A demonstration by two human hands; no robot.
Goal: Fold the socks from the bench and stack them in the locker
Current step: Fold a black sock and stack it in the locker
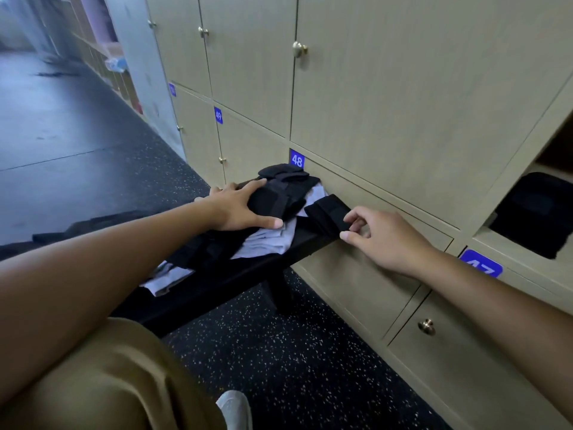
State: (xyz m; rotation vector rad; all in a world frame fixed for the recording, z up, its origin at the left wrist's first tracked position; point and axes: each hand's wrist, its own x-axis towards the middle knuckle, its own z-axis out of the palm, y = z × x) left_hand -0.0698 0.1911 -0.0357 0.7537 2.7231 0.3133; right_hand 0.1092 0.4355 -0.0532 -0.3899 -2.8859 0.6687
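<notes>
A pile of black socks and grey socks lies on the black bench in front of the lockers. My left hand rests flat on the black socks, fingers spread. A folded black sock sits at the bench's right end. My right hand pinches its near edge between thumb and fingers. The open locker at the far right holds a dark folded stack.
Beige locker doors with brass knobs line the wall, numbered 47 to 49. Another grey sock lies nearer me on the bench. The floor is dark speckled rubber. My tan-clad knee fills the lower left.
</notes>
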